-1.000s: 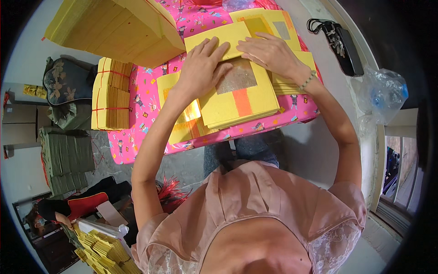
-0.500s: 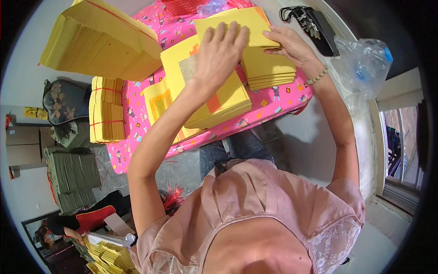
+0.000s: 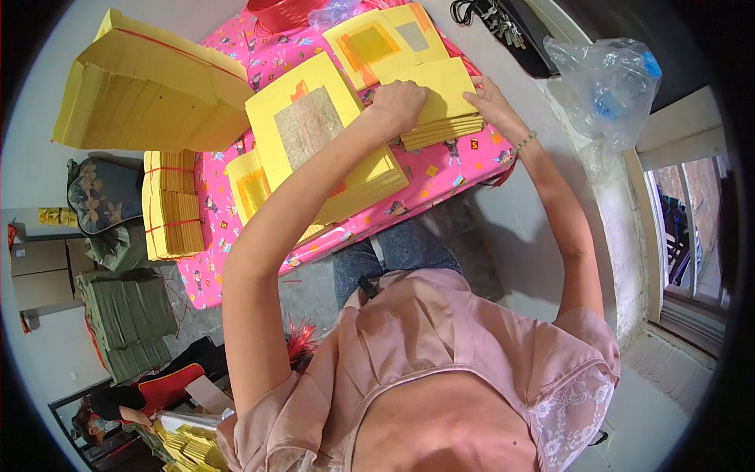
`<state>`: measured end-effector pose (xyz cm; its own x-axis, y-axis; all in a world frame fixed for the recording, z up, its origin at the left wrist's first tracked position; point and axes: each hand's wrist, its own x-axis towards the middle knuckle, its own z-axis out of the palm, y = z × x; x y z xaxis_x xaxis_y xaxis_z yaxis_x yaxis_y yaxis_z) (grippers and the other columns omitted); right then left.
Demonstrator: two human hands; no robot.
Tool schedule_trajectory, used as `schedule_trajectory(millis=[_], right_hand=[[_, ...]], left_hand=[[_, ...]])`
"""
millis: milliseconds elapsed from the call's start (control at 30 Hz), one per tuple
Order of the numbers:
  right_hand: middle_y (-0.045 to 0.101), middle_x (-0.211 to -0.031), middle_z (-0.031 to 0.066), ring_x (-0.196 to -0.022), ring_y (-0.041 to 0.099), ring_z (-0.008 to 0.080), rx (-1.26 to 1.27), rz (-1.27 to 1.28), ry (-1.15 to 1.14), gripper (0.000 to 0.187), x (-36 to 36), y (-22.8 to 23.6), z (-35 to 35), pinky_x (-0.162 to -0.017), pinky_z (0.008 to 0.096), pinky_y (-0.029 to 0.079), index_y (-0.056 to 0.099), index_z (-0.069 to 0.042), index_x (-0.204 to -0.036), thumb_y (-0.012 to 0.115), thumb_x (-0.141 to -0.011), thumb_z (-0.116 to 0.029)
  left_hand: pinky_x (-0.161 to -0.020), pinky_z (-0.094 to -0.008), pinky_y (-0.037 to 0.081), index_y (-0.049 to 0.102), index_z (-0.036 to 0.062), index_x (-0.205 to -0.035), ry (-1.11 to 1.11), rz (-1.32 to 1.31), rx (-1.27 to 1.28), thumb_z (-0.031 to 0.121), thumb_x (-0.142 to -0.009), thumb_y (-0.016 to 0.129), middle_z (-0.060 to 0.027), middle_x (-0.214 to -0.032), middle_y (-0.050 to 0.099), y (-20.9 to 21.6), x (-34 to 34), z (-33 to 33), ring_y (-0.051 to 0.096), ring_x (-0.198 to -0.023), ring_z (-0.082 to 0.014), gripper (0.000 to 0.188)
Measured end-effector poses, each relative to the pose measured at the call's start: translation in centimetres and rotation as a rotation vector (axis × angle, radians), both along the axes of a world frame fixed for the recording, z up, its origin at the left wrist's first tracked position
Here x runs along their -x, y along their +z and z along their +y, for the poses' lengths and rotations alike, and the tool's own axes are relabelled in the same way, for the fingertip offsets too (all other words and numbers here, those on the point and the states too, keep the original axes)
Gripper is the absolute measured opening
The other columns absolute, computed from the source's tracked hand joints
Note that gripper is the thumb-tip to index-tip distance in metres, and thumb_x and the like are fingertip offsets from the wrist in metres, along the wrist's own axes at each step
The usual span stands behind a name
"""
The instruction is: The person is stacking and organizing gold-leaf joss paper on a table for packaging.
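A neat stack of folded yellow paper (image 3: 436,86) lies near the right end of the table. My left hand (image 3: 399,106) is closed at the stack's left edge, its fingers curled onto the paper. On the opposite edge, my right hand (image 3: 497,106) pinches the paper between thumb and fingers. Just beyond lie yellow sheets with an orange square patch (image 3: 366,52) and a silver patch (image 3: 411,36). Under my left forearm is a thicker pile of yellow paper (image 3: 358,185), topped by a large silver patch (image 3: 308,126).
The table has a pink patterned cover (image 3: 440,175). A tall yellow paper bundle (image 3: 149,86) and smaller red-tied bundles (image 3: 174,208) stand left. A red basket (image 3: 283,14) sits at the back. A clear plastic bag (image 3: 609,90) is at right; another person (image 3: 118,409) works lower left.
My left hand has gone from lying flat on the paper to curled at its edge. The far sheets now show orange and silver patches where plain yellow paper was.
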<state>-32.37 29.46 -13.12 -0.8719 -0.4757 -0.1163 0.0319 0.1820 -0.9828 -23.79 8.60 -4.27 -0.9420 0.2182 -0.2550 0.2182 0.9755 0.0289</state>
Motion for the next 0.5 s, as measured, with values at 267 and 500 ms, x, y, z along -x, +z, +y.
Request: schedule_trajectory(millis=[267, 500], right_hand=[[0.063, -0.114, 0.0173, -0.105, 0.064, 0.0175, 0.049, -0.009, -0.071, 0.035, -0.4, -2.7, 0.8, -0.089, 0.0301, 0.052, 0.04, 0.005, -0.127, 0.057, -0.099, -0.006], [0.061, -0.118, 0.0216, -0.11, 0.063, 0.0317, -0.181, 0.359, -0.014, 0.039, -0.3, -3.8, 1.0, -0.093, 0.0403, 0.05, 0.046, 0.004, -0.127, 0.062, -0.095, -0.01]], left_hand=[[-0.088, -0.0446, 0.057, 0.064, 0.0054, -0.122, -0.196, -0.064, -0.017, 0.009, -0.084, 0.066, -0.0165, -0.118, 0.07, -2.2, 1.6, 0.2, 0.068, -0.11, -0.0337, 0.038], [-0.096, -0.0459, 0.052, 0.052, 0.0076, -0.138, -0.159, -0.34, 0.058, 0.013, -0.085, 0.065, -0.0182, -0.127, 0.064, -2.7, 2.6, 1.1, 0.061, -0.119, -0.0348, 0.054]])
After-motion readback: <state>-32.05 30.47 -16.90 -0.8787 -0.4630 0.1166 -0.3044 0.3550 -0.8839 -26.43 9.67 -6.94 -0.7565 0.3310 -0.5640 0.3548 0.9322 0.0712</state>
